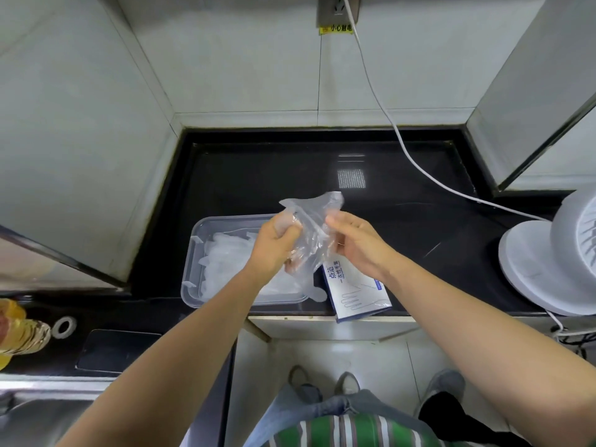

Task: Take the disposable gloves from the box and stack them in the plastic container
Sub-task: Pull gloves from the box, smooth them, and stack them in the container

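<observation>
A thin clear disposable glove (314, 227) hangs between both hands above the black counter. My left hand (274, 245) grips its left side with curled fingers. My right hand (358, 243) pinches its right edge. Under my left hand stands a clear plastic container (193, 272) holding a stack of clear gloves (225, 256). The white and blue glove box (358, 295) lies right of the container, at the counter's front edge, partly hidden by my right hand and the hanging glove.
A white fan (554, 262) stands at the right end of the black counter (403, 195), with a white cable (387, 117) running to a wall socket. A dark phone (113, 351), a tape roll (64, 326) and a yellow bottle (16, 330) lie at lower left, beside a sink.
</observation>
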`<control>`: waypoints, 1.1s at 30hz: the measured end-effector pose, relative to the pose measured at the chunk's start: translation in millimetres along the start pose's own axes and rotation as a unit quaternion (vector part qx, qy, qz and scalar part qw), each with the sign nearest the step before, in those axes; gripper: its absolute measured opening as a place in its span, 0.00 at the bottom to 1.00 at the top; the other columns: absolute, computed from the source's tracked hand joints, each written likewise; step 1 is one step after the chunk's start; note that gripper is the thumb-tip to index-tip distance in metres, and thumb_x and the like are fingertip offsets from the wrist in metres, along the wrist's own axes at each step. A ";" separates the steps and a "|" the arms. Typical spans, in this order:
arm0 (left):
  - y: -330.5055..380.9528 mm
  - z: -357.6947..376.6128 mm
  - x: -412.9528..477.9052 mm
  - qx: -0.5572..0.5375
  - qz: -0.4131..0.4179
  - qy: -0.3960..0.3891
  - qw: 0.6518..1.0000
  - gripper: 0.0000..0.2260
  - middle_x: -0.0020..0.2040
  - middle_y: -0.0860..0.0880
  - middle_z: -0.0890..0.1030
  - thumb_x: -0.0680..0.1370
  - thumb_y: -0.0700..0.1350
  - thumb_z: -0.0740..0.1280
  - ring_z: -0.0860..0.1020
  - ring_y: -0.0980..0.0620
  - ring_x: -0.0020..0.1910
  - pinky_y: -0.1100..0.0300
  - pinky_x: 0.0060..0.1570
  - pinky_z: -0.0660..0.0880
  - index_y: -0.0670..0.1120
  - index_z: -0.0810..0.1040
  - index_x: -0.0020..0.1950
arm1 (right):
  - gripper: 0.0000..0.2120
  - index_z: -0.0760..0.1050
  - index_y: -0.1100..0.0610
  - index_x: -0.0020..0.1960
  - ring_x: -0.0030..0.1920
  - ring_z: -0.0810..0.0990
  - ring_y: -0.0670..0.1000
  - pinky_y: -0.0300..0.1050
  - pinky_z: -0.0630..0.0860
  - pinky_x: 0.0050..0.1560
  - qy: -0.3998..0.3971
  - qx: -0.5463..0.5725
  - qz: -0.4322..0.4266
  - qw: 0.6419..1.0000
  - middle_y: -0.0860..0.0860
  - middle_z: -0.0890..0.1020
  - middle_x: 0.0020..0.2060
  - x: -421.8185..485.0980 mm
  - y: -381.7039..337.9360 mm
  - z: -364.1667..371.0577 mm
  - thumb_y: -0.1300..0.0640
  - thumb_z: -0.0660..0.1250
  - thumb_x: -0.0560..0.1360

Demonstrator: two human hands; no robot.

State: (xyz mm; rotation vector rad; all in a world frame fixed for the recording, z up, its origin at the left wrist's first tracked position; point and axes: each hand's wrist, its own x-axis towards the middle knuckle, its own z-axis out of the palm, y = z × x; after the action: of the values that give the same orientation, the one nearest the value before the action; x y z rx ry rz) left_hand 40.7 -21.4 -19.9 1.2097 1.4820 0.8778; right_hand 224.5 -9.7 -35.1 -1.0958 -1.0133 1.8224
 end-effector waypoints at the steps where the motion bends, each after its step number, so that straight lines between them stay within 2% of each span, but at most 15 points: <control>1: -0.2 -7.0 0.0 0.001 -0.027 0.012 1.000 0.06 0.37 0.46 0.75 0.81 0.45 0.63 0.74 0.53 0.32 0.64 0.26 0.71 0.46 0.77 0.52 | 0.14 0.81 0.58 0.56 0.44 0.78 0.54 0.48 0.75 0.52 0.039 -0.014 -0.003 0.999 0.57 0.81 0.45 2.8 -0.5 3.5 0.52 0.72 0.75; 3: -5.5 -22.5 1.7 0.014 -0.052 0.033 0.998 0.08 0.32 0.48 0.69 0.81 0.48 0.63 0.67 0.55 0.28 0.66 0.22 0.65 0.44 0.74 0.47 | 0.03 0.82 0.57 0.46 0.34 0.74 0.48 0.39 0.72 0.39 0.128 -0.011 -0.016 0.992 0.51 0.80 0.34 7.9 -1.3 9.2 0.58 0.71 0.77; 5: -12.1 -43.2 2.9 0.039 -0.012 0.052 0.998 0.11 0.31 0.51 0.67 0.80 0.47 0.63 0.66 0.56 0.29 0.66 0.24 0.64 0.44 0.69 0.41 | 0.05 0.80 0.57 0.43 0.30 0.73 0.45 0.39 0.69 0.36 0.193 -0.009 -0.022 0.981 0.49 0.79 0.31 15.0 -1.0 15.2 0.60 0.69 0.78; 7: -14.1 -60.5 1.9 0.055 0.024 0.040 0.997 0.12 0.31 0.53 0.67 0.80 0.44 0.63 0.66 0.58 0.31 0.66 0.29 0.66 0.44 0.68 0.38 | 0.07 0.80 0.59 0.48 0.38 0.80 0.47 0.44 0.76 0.45 0.181 -0.039 -0.009 0.983 0.51 0.82 0.38 20.3 0.1 22.9 0.55 0.69 0.77; 9: -18.5 -71.0 3.8 0.071 0.029 0.020 0.997 0.12 0.33 0.51 0.70 0.80 0.44 0.64 0.68 0.58 0.33 0.64 0.35 0.69 0.42 0.71 0.38 | 0.18 0.81 0.60 0.55 0.47 0.83 0.51 0.47 0.77 0.53 0.123 -0.075 0.018 0.989 0.52 0.85 0.47 22.5 -0.8 35.0 0.46 0.71 0.75; 11: -21.2 -80.0 4.7 0.088 0.014 0.027 0.996 0.12 0.35 0.47 0.71 0.79 0.46 0.65 0.70 0.55 0.35 0.59 0.36 0.70 0.38 0.74 0.41 | 0.15 0.82 0.60 0.51 0.42 0.83 0.50 0.43 0.78 0.46 0.090 -0.115 0.019 0.989 0.53 0.85 0.42 27.4 0.4 50.4 0.48 0.72 0.75; 12: -21.1 -83.2 4.2 0.073 0.011 0.039 0.997 0.13 0.34 0.46 0.70 0.79 0.45 0.65 0.70 0.53 0.34 0.57 0.36 0.70 0.37 0.74 0.41 | 0.10 0.81 0.61 0.46 0.35 0.80 0.48 0.41 0.76 0.40 0.097 -0.129 0.008 0.987 0.53 0.83 0.36 30.0 -0.1 59.1 0.53 0.71 0.77; 14: -17.4 -88.8 1.1 -0.011 0.001 0.052 0.999 0.12 0.33 0.45 0.70 0.80 0.45 0.66 0.70 0.52 0.34 0.53 0.38 0.71 0.38 0.76 0.42 | 0.10 0.77 0.60 0.39 0.27 0.72 0.47 0.40 0.69 0.31 0.139 -0.127 -0.006 0.982 0.52 0.77 0.28 37.3 2.4 74.8 0.61 0.68 0.78; 17: -12.1 -96.5 -3.7 -0.150 -0.087 -0.006 0.985 0.04 0.37 0.58 0.82 0.80 0.48 0.66 0.82 0.59 0.41 0.61 0.45 0.78 0.51 0.79 0.53 | 0.13 0.74 0.57 0.35 0.24 0.69 0.47 0.40 0.66 0.27 0.151 -0.162 -0.031 0.975 0.50 0.74 0.25 49.4 11.6 89.0 0.61 0.67 0.79; 19: -21.9 -102.3 2.1 -0.161 -0.150 -0.028 0.975 0.05 0.44 0.53 0.84 0.79 0.48 0.68 0.83 0.51 0.50 0.59 0.47 0.78 0.51 0.81 0.52 | 0.15 0.73 0.55 0.33 0.24 0.70 0.44 0.38 0.69 0.29 0.151 -0.237 -0.048 0.959 0.47 0.74 0.25 54.7 15.0 97.8 0.59 0.66 0.79; 21: -33.7 -106.8 9.0 -0.125 -0.153 0.012 0.980 0.08 0.41 0.46 0.82 0.79 0.49 0.68 0.81 0.46 0.47 0.52 0.49 0.79 0.46 0.83 0.45 | 0.16 0.72 0.55 0.33 0.24 0.72 0.41 0.35 0.71 0.31 0.170 -0.276 -0.058 0.944 0.46 0.75 0.25 57.5 17.7 103.2 0.59 0.66 0.79; 24: -43.3 -106.8 12.2 0.010 -0.109 0.067 0.992 0.13 0.31 0.46 0.72 0.81 0.49 0.64 0.71 0.50 0.32 0.57 0.31 0.72 0.45 0.77 0.40 | 0.14 0.72 0.59 0.34 0.25 0.73 0.42 0.39 0.73 0.32 0.187 -0.321 -0.058 0.926 0.52 0.77 0.28 62.3 25.2 104.3 0.61 0.64 0.78; 27: -59.7 -106.1 11.6 0.202 -0.032 0.099 0.974 0.12 0.32 0.47 0.72 0.83 0.47 0.58 0.72 0.50 0.32 0.58 0.30 0.67 0.42 0.75 0.45 | 0.09 0.75 0.61 0.41 0.33 0.77 0.49 0.48 0.78 0.39 0.220 -0.340 -0.043 0.913 0.55 0.80 0.35 68.9 31.5 95.3 0.60 0.62 0.78; 30: -71.4 -101.4 13.1 0.346 0.008 0.091 0.934 0.11 0.36 0.48 0.75 0.84 0.44 0.54 0.74 0.51 0.34 0.59 0.30 0.68 0.43 0.75 0.56 | 0.03 0.78 0.58 0.50 0.35 0.75 0.42 0.28 0.71 0.39 0.274 -0.325 -0.094 0.900 0.46 0.77 0.35 68.2 23.3 87.6 0.62 0.65 0.78; 33: -72.0 -89.9 16.9 0.433 0.010 0.069 0.899 0.10 0.45 0.43 0.79 0.83 0.42 0.55 0.77 0.45 0.41 0.53 0.39 0.73 0.42 0.71 0.60 | 0.05 0.76 0.56 0.54 0.33 0.71 0.43 0.34 0.71 0.40 0.302 -0.297 -0.182 0.887 0.46 0.73 0.33 63.0 12.9 89.1 0.62 0.67 0.78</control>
State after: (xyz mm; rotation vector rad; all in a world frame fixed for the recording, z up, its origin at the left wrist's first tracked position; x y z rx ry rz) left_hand -64.6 -17.6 -69.4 1.8166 2.0748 0.2831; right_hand 118.7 20.0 -38.1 -1.5701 -1.2967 0.7780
